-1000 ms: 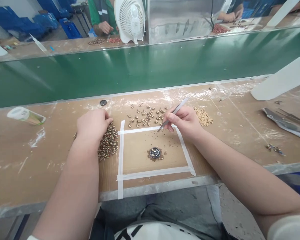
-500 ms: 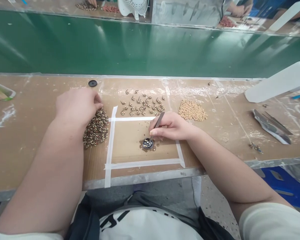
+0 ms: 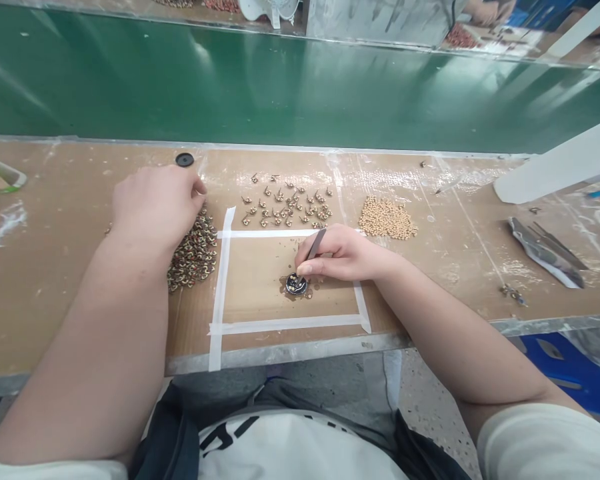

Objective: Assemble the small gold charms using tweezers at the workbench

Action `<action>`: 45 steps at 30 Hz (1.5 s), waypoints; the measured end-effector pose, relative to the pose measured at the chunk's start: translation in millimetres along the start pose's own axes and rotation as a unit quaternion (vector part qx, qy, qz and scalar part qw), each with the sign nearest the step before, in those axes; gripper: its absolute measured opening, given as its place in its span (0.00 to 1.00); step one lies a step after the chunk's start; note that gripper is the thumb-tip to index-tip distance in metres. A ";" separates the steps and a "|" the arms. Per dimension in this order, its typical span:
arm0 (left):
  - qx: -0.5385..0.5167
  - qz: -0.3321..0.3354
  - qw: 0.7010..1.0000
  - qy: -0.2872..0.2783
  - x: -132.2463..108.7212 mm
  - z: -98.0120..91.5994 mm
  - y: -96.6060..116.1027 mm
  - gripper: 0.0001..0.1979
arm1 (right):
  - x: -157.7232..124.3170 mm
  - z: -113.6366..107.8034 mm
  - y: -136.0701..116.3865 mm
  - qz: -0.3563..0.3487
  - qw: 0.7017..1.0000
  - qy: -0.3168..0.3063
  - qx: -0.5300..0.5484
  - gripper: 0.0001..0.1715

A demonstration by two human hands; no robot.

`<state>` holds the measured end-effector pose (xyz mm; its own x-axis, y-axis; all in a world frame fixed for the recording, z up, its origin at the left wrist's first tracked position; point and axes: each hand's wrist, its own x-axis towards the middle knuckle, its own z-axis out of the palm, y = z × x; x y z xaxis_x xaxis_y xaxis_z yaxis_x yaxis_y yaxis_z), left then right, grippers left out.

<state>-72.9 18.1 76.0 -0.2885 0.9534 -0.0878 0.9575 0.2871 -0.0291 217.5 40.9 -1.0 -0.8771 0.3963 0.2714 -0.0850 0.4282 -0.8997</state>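
My right hand (image 3: 337,253) pinches a pair of dark tweezers (image 3: 317,245), their tips down in a small round black dish (image 3: 296,285). Pale beads and shiny liquid show in that dish, and wet spots surround it on the board. My left hand (image 3: 157,203) is at the upper edge of a pile of small curved metal pieces (image 3: 194,257), thumb and forefinger pressed together. Whatever those fingertips hold is too small to make out. Beyond the dish lie several separate small metal pieces with thin stems (image 3: 285,203).
White tape (image 3: 290,325) frames the work area. A heap of tan beads (image 3: 387,219) lies to the right, a black round lid (image 3: 185,159) at the back left. Farther right are a white plastic bottle (image 3: 555,167) and another pair of tweezers (image 3: 557,245). A green strip (image 3: 260,93) runs behind.
The camera view has tilted slightly, so the table sits a little higher. My right hand and the tweezers have shifted marginally left at the dish. My left hand stays by the pile, still pinched.
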 end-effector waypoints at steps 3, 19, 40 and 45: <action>0.024 0.008 0.999 -0.019 2.6 3.2 -2.3 0.15 | 0.8 0.6 -0.1 0.006 1.000 -0.003 -0.001 0.17; -0.028 -0.029 0.999 0.018 7.8 -1.9 -8.9 0.18 | 0.3 -1.3 1.8 -0.022 0.969 0.191 0.153 0.13; 0.026 -0.024 0.998 -0.048 9.0 -0.3 -4.1 0.17 | 0.9 -1.1 1.7 -0.022 0.998 0.049 -0.030 0.18; 0.032 -0.017 0.998 -0.047 10.5 2.8 -3.0 0.17 | 0.6 -0.1 -0.2 -0.026 0.998 0.061 -0.011 0.18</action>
<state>-78.8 27.0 72.4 -0.3229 0.9294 -0.1787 0.9458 0.3100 -0.0971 217.1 41.1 -0.6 -0.8076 0.4681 0.3588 -0.1178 0.4681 -0.8758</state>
